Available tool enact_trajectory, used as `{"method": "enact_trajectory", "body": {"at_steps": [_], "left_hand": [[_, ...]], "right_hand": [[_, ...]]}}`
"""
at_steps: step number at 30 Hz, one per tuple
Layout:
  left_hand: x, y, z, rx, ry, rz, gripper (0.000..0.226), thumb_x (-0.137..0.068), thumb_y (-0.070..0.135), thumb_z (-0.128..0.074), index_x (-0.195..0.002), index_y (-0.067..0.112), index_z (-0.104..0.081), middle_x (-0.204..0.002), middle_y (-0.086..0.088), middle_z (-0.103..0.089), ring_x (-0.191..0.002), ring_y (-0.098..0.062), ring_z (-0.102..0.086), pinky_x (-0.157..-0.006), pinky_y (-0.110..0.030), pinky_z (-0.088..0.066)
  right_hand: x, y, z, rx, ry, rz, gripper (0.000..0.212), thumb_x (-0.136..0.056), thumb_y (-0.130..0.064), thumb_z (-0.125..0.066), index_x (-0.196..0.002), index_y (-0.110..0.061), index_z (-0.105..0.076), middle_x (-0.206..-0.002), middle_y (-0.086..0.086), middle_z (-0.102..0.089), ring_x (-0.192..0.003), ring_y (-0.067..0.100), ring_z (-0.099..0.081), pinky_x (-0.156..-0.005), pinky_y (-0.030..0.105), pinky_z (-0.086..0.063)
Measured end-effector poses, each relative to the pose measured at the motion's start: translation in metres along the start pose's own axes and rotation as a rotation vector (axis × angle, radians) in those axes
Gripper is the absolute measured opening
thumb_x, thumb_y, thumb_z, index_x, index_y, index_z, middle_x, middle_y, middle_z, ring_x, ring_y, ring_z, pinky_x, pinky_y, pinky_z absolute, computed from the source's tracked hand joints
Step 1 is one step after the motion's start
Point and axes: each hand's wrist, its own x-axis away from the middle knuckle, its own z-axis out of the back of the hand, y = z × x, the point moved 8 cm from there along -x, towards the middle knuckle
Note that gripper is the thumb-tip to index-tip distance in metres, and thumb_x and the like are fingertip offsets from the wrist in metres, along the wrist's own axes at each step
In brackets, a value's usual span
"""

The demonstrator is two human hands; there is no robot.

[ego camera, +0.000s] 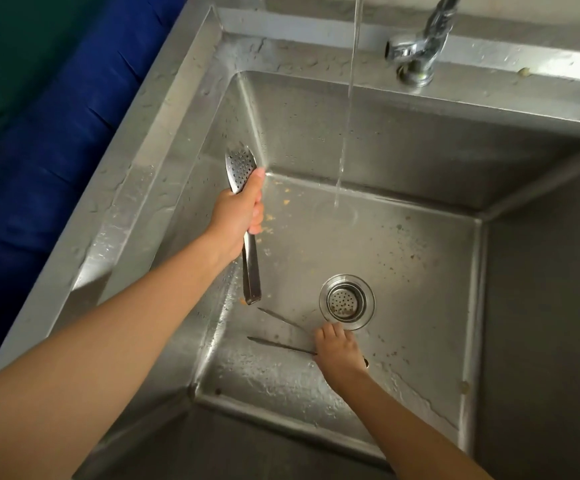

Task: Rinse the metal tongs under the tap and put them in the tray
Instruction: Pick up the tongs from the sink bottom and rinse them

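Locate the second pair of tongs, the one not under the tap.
Head view: the thin tongs lie on the sink floor, lower centre, beside the drain, under the right hand.

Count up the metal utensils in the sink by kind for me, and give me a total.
Perforated tongs, held up in the left hand: 1
Thin plain tongs on the sink floor, under the right hand: 1
Total: 2

two bare forearms, hands (236, 216) without sleeves or gloves.
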Motion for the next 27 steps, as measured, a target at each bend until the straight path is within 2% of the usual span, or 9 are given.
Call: {"method": "enact_trajectory", "body": {"at_steps": [2, 5, 8, 11, 13, 15, 18, 24, 27], "left_hand": [[-0.001, 0.002, 0.004, 0.032, -0.001, -0.002, 0.044, -0.089, 0.046, -0.051, -0.058, 0.022, -0.032, -0.036, 0.012, -0.024, -0.034, -0.008, -0.021, -0.036, -0.017, -0.021], [-0.002, 0.016, 0.010, 0.080, -0.002, -0.014, 0.042, -0.090, 0.044, -0.051, -0.059, 0.021, -0.035, -0.037, 0.012, -0.025, -0.034, -0.007, -0.021, -0.036, -0.017, -0.021], [-0.003, 0.038, 0.017, 0.140, 0.013, -0.040, 0.041, -0.089, 0.044, -0.053, -0.058, 0.021, -0.037, -0.039, 0.011, -0.027, -0.035, -0.006, -0.022, -0.036, -0.017, -0.022], [-0.005, 0.056, 0.022, 0.199, 0.021, -0.051, 0.041, -0.087, 0.045, -0.056, -0.058, 0.021, -0.039, -0.039, 0.011, -0.032, -0.034, -0.006, -0.025, -0.036, -0.016, -0.024], [-0.007, 0.063, 0.019, 0.237, 0.005, -0.032, 0.038, -0.087, 0.043, -0.057, -0.061, 0.020, -0.041, -0.040, 0.010, -0.036, -0.035, -0.005, -0.029, -0.036, -0.017, -0.028], [-0.009, 0.066, 0.009, 0.311, -0.040, 0.008, 0.033, -0.088, 0.038, -0.057, -0.064, 0.019, -0.045, -0.042, 0.010, -0.041, -0.035, -0.005, -0.034, -0.037, -0.016, -0.032], [-0.010, 0.071, -0.016, 0.422, -0.146, 0.062, 0.024, -0.087, 0.032, -0.060, -0.070, 0.017, -0.051, -0.047, 0.007, -0.047, -0.038, -0.006, -0.040, -0.038, -0.018, -0.035], [-0.007, 0.076, -0.070, 0.512, -0.299, 0.183, 0.035, -0.066, 0.039, -0.072, -0.086, 0.015, -0.057, -0.054, 0.004, -0.052, -0.045, -0.009, -0.047, -0.042, -0.021, -0.042], [-0.008, 0.082, -0.091, 0.562, -0.363, 0.205, 0.046, -0.069, 0.048, -0.069, -0.098, 0.013, -0.061, -0.069, -0.002, -0.065, -0.061, -0.015, -0.062, -0.062, -0.028, -0.053]], "right_hand": [[0.000, 0.004, 0.000, -0.033, 0.022, 0.007, 0.041, -0.092, -0.019, -0.049, -0.129, -0.008, -0.033, -0.135, 0.010, -0.039, -0.126, 0.026, -0.035, -0.109, 0.038, -0.029], [0.004, 0.021, 0.018, -0.295, 0.066, -0.057, 0.040, -0.098, -0.029, -0.037, -0.132, -0.009, -0.035, -0.135, 0.007, -0.041, -0.127, 0.024, -0.038, -0.110, 0.037, -0.031], [0.012, 0.042, 0.063, -0.669, 0.171, -0.139, 0.028, -0.097, -0.027, -0.039, -0.116, -0.009, -0.050, -0.112, 0.009, -0.053, -0.100, 0.025, -0.054, -0.085, 0.033, -0.044], [0.017, 0.056, 0.130, -0.962, 0.314, -0.180, 0.022, -0.096, -0.020, -0.045, -0.089, -0.003, -0.056, -0.079, 0.015, -0.056, -0.073, 0.028, -0.052, -0.065, 0.031, -0.038], [0.019, 0.058, 0.178, -1.094, 0.374, -0.150, 0.020, -0.095, -0.019, -0.047, -0.085, -0.003, -0.055, -0.069, 0.010, -0.051, -0.065, 0.020, -0.049, -0.061, 0.023, -0.039], [0.022, 0.057, 0.222, -1.159, 0.418, -0.105, 0.020, -0.095, -0.020, -0.047, -0.090, -0.005, -0.057, -0.065, 0.000, -0.051, -0.056, 0.003, -0.050, -0.053, 0.009, -0.038], [0.029, 0.054, 0.273, -1.200, 0.484, -0.046, 0.023, -0.095, -0.021, -0.046, -0.090, -0.002, -0.058, -0.064, -0.002, -0.052, -0.050, -0.005, -0.048, -0.052, 0.006, -0.038], [0.045, 0.062, 0.321, -1.206, 0.568, -0.021, 0.031, -0.096, -0.024, -0.044, -0.083, 0.003, -0.054, -0.064, 0.004, -0.049, -0.054, 0.003, -0.043, -0.051, 0.012, -0.035], [0.050, 0.066, 0.324, -1.142, 0.568, -0.026, 0.034, -0.097, -0.026, -0.041, -0.078, -0.001, -0.053, -0.065, 0.004, -0.049, -0.061, 0.010, -0.044, -0.053, 0.018, -0.033]]}}
